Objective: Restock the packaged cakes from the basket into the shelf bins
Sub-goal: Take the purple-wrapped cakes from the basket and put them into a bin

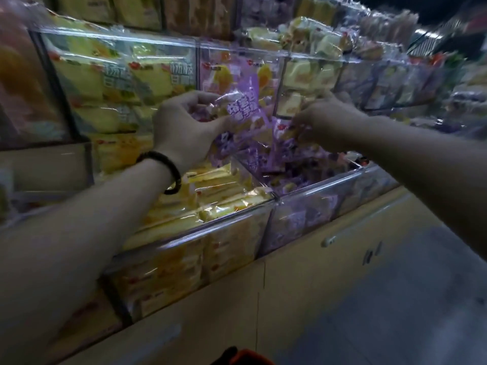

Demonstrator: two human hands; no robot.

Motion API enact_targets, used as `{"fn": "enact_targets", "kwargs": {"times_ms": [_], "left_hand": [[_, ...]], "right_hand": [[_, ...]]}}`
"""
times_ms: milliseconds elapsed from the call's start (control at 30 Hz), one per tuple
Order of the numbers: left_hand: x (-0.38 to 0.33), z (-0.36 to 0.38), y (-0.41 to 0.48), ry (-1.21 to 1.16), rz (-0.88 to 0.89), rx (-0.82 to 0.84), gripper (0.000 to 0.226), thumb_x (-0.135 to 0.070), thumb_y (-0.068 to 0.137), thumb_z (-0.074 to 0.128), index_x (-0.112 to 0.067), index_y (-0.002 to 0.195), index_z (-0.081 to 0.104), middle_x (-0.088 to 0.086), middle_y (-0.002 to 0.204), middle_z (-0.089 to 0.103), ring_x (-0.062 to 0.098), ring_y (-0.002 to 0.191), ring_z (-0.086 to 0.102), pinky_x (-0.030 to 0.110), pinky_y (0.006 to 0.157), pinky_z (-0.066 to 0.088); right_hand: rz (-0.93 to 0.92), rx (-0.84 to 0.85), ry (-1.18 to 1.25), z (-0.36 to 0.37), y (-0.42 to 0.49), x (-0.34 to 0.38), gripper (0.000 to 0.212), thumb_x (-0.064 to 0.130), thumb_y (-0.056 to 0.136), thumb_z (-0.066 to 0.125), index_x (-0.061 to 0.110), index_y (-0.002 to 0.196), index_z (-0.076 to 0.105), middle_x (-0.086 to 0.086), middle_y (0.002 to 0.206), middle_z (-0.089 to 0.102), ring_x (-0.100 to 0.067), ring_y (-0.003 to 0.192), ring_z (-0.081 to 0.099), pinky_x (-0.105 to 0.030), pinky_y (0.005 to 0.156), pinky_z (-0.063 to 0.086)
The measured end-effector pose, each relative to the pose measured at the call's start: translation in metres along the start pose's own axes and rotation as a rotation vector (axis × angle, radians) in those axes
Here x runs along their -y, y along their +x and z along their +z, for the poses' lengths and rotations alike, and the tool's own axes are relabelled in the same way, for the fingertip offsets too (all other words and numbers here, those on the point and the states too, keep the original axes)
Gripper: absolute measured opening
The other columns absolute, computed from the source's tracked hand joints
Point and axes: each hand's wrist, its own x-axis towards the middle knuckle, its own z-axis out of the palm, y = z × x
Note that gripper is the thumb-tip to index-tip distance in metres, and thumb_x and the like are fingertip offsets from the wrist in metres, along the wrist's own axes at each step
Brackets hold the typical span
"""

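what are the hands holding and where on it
The left hand grips a purple cake pack by its left end; the right hand pinches a second purple pack at its edge.

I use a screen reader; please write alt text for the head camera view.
Two bare hands hold purple cake packets over a clear purple-packet bin: the left hand grips a lettered packet, and the right hand pinches a second packet. A yellow-cake bin adjoins it on the left.

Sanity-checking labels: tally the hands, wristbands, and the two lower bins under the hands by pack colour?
Hands: 2, left hand, right hand
Wristbands: 1, black wristband
Yellow-pack bins: 1, yellow-pack bin
Purple-pack bins: 1, purple-pack bin
Total: 5
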Motion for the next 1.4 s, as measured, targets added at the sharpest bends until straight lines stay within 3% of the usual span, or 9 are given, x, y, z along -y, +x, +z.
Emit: {"fn": "enact_targets", "kwargs": {"times_ms": [233, 333, 467, 600, 733, 833, 933, 1033, 1400], "left_hand": [[0.001, 0.002, -0.008, 0.084, 0.127, 0.037, 0.051, -0.055, 0.07, 0.091, -0.035, 0.111, 0.069, -0.018, 0.099, 0.07, -0.002, 0.092, 0.068, 0.019, 0.072, 0.056], [0.005, 0.001, -0.004, 0.08, 0.102, 0.009, 0.047, -0.052, 0.071, 0.091, -0.034, 0.107, 0.067, -0.02, 0.099, 0.068, 0.001, 0.095, 0.068, 0.03, 0.073, 0.061], [0.009, 0.001, -0.005, 0.075, 0.053, 0.001, 0.038, -0.05, 0.073, 0.091, -0.037, 0.102, 0.071, -0.026, 0.098, 0.066, -0.004, 0.093, 0.064, 0.033, 0.077, 0.061], [0.007, 0.0, -0.005, 0.063, 0.035, 0.014, 0.037, -0.051, 0.073, 0.091, -0.039, 0.102, 0.07, -0.027, 0.1, 0.066, 0.001, 0.096, 0.067, 0.037, 0.079, 0.063], [0.004, -0.001, -0.007, 0.068, 0.041, 0.017, 0.036, -0.049, 0.075, 0.091, -0.039, 0.102, 0.069, -0.029, 0.097, 0.064, -0.007, 0.095, 0.063, 0.031, 0.079, 0.06], [0.0, -0.002, -0.009, 0.076, 0.053, 0.027, 0.038, -0.049, 0.075, 0.09, -0.037, 0.105, 0.07, -0.031, 0.097, 0.062, -0.012, 0.094, 0.061, 0.027, 0.078, 0.058], [-0.005, -0.003, -0.012, 0.065, 0.081, 0.046, 0.038, -0.052, 0.076, 0.089, -0.04, 0.106, 0.069, -0.027, 0.1, 0.065, -0.002, 0.093, 0.066, 0.035, 0.078, 0.061], [-0.01, -0.004, -0.016, 0.014, 0.146, 0.12, 0.038, -0.049, 0.078, 0.088, -0.035, 0.108, 0.07, -0.024, 0.105, 0.068, -0.004, 0.104, 0.066, 0.038, 0.09, 0.06], [-0.015, -0.001, -0.016, -0.071, 0.01, 0.135, 0.016, -0.038, 0.1, 0.068, -0.022, 0.104, 0.068, -0.007, 0.089, 0.07, 0.007, 0.073, 0.07, 0.039, 0.066, 0.062]], "right_hand": [[0.062, 0.154, -0.05, 0.061, 0.046, 0.03, 0.037, 0.045, 0.101, 0.06, 0.028, 0.134, 0.066, -0.01, 0.138, 0.063, -0.034, 0.14, 0.042, -0.044, 0.104, 0.038], [0.119, 0.177, 0.118, 0.073, 0.054, 0.039, 0.034, 0.035, 0.095, 0.069, 0.032, 0.129, 0.072, -0.011, 0.131, 0.065, -0.033, 0.124, 0.06, -0.039, 0.087, 0.049], [0.112, 0.218, 0.273, 0.082, 0.059, 0.041, 0.038, 0.019, 0.088, 0.077, 0.029, 0.125, 0.076, -0.015, 0.122, 0.072, -0.035, 0.11, 0.068, -0.04, 0.094, 0.057], [0.14, 0.234, 0.4, 0.075, 0.054, 0.033, 0.077, 0.02, 0.08, 0.087, 0.019, 0.15, 0.054, -0.012, 0.141, 0.063, -0.033, 0.126, 0.061, -0.034, 0.101, 0.051], [0.118, -0.041, 0.684, 0.036, 0.041, 0.026, 0.063, 0.017, 0.084, 0.079, 0.018, 0.143, 0.058, -0.009, 0.131, 0.067, -0.028, 0.116, 0.067, -0.037, 0.095, 0.056], [-0.007, -0.223, 0.99, -0.008, 0.018, 0.033, 0.072, 0.024, 0.076, 0.079, 0.019, 0.143, 0.052, 0.002, 0.125, 0.063, -0.013, 0.101, 0.068, -0.021, 0.075, 0.06], [-0.209, -0.209, 0.715, -0.037, 0.004, 0.045, 0.083, 0.037, 0.08, 0.085, 0.027, 0.151, 0.044, 0.0, 0.14, 0.056, -0.012, 0.119, 0.057, -0.014, 0.087, 0.048], [-0.31, -0.246, 0.291, -0.047, 0.002, 0.054, 0.064, 0.054, 0.084, 0.079, 0.031, 0.14, 0.058, 0.003, 0.134, 0.063, -0.018, 0.123, 0.056, -0.038, 0.102, 0.048], [-0.118, -0.099, 0.44, -0.057, -0.014, 0.007, 0.037, 0.041, 0.088, 0.077, 0.022, 0.118, 0.07, 0.004, 0.107, 0.063, -0.018, 0.099, 0.058, -0.034, 0.081, 0.044]]}}
